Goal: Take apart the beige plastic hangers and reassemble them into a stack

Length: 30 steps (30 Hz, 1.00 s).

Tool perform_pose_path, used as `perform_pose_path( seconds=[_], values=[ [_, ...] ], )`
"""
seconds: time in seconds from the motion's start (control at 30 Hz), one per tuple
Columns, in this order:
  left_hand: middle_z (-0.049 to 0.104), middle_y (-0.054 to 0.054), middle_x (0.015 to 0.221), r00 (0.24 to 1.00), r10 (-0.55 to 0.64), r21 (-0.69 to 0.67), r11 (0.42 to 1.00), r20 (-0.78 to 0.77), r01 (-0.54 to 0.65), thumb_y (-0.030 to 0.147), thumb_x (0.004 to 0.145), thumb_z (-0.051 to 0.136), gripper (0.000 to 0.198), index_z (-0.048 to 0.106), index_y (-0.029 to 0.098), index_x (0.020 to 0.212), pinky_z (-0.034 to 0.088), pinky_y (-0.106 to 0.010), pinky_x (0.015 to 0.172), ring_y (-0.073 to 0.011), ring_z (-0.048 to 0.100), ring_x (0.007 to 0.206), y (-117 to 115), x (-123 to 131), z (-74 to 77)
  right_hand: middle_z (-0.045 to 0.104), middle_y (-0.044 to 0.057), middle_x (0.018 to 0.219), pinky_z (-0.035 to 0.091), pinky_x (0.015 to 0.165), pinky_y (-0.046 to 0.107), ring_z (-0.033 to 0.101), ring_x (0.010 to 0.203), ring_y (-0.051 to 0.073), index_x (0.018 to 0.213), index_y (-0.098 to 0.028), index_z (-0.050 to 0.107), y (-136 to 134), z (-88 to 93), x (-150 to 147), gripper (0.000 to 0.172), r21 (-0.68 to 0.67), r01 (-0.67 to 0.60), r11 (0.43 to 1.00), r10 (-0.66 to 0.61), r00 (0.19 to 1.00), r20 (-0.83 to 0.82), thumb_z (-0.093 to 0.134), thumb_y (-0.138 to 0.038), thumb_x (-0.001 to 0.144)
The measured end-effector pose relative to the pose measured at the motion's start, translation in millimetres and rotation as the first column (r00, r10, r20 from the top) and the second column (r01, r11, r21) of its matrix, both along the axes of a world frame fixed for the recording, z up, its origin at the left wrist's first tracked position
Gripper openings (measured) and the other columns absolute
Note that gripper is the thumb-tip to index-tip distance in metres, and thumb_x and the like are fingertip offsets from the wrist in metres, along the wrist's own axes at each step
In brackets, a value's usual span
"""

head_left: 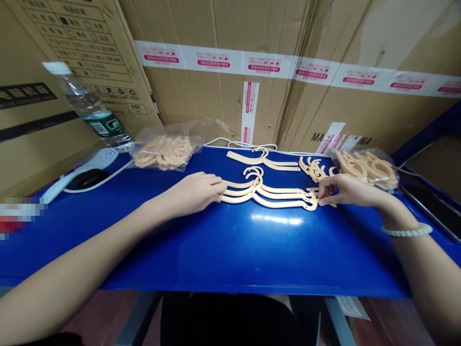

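Observation:
Several beige plastic clothes hangers [281,204] lie in a close row on the blue tabletop, hooks pointing away from me. My left hand [196,192] is closed on their left ends, its fingertips partly hiding them. At the right ends, my right hand [342,190] pinches a small beige hook-shaped piece [312,204] against the hanger tips; the fingers hide part of it. Farther back, more beige hangers [245,158] lie together, apart from both hands. Just behind my right hand sits a loose pile of small curved beige pieces [311,168].
Clear bags of beige parts lie at back left [165,151] and back right [370,168]. A water bottle [97,115], a white cable [241,144] and a black oval object [89,178] are at left and back. Cardboard boxes [216,96] wall the rear. A dark phone-like slab [432,209] lies right.

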State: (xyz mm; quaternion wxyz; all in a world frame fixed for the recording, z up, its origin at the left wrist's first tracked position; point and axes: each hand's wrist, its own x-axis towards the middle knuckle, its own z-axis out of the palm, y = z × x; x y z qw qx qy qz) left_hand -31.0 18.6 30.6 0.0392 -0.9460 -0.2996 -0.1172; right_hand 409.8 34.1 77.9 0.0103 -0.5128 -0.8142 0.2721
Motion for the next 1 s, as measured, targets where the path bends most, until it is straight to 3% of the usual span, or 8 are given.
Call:
perform_pose_path(
  seconds=[0.17,0.4,0.53,0.83,1.0],
  values=[
    [0.062,-0.006,0.087,0.998,0.064,0.062,0.996,0.004,-0.064,0.023,0.099,0.049,0.018,0.06,0.02,0.086,0.043,-0.033,0.07,-0.022,0.058,0.08,-0.2,2.9,-2.2,0.07,0.006,0.068,0.047,0.058,0.034,0.064,0.061,0.024,0.074,-0.02,0.072,2.0,-3.6,1.3,0.038,0.044,0.012,0.999,-0.012,1.0,-0.003,0.076,-0.058,0.074],
    [0.06,-0.009,0.105,0.987,0.136,0.053,0.989,0.086,-0.14,0.02,0.098,0.043,0.015,0.056,0.019,0.091,0.046,-0.033,0.07,-0.0212,0.059,0.082,-4.3,11.6,-4.2,0.073,0.008,0.075,0.049,0.062,0.037,0.067,0.069,0.027,0.075,-0.02,0.072,4.4,-6.5,3.9,0.037,0.194,0.007,0.981,-0.013,0.999,0.032,0.072,-0.056,0.077],
    [0.059,-0.009,0.097,0.978,0.19,0.011,0.981,0.085,-0.192,0.025,0.099,0.044,0.012,0.051,0.019,0.091,0.048,-0.037,0.074,-0.0242,0.058,0.085,-3.3,13.3,-8.8,0.073,0.009,0.075,0.049,0.06,0.038,0.067,0.067,0.028,0.076,-0.021,0.073,4.9,-7.0,4.6,0.03,0.201,0.034,0.979,-0.038,0.999,0.018,0.074,-0.051,0.075],
    [0.061,-0.008,0.093,0.955,0.186,-0.005,0.982,0.231,-0.19,0.022,0.092,0.051,0.003,0.05,0.02,0.089,0.047,-0.04,0.077,-0.026,0.056,0.088,-3.0,14.5,-13.2,0.071,0.009,0.074,0.046,0.061,0.033,0.064,0.066,0.023,0.082,-0.018,0.071,-5.4,2.1,-4.4,0.03,0.233,0.031,0.972,-0.05,0.996,0.075,0.072,-0.048,0.081],
    [0.064,-0.008,0.101,0.924,0.172,-0.046,0.985,0.341,-0.166,0.017,0.089,0.052,0.004,0.053,0.02,0.092,0.048,-0.04,0.084,-0.0259,0.056,0.096,-4.2,17.8,-17.1,0.071,0.01,0.076,0.044,0.063,0.034,0.063,0.068,0.023,0.087,-0.018,0.072,-6.4,3.2,-5.4,0.037,0.252,-0.014,0.968,-0.014,0.994,0.108,0.066,-0.054,0.084]
  ],
)
